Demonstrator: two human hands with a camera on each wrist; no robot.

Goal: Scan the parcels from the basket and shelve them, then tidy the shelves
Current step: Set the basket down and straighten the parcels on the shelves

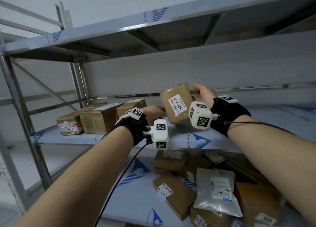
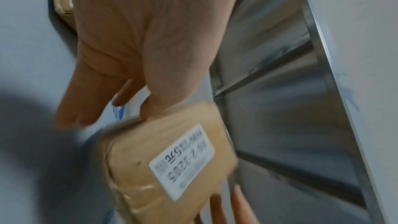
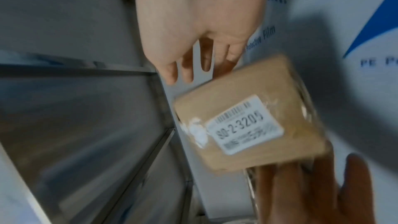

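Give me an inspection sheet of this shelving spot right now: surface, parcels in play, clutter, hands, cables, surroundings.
Surface: middle shelf, metal under blue-printed protective film.
Job's things: taped brown parcel labelled 2-3205, tilted, one corner low over the shelf; contact with it cannot be told.
Clutter: three cardboard boxes in a row at the shelf's left end; mixed boxes and a grey poly mailer heaped on the lower shelf.
Grippers: left hand holds the parcel's lower left edge; right hand at its upper right, grip hidden.
Cables: dark cable hanging from the left wrist camera; thin one along the right forearm.
Surroundings: upper shelf overhead, white wall behind.
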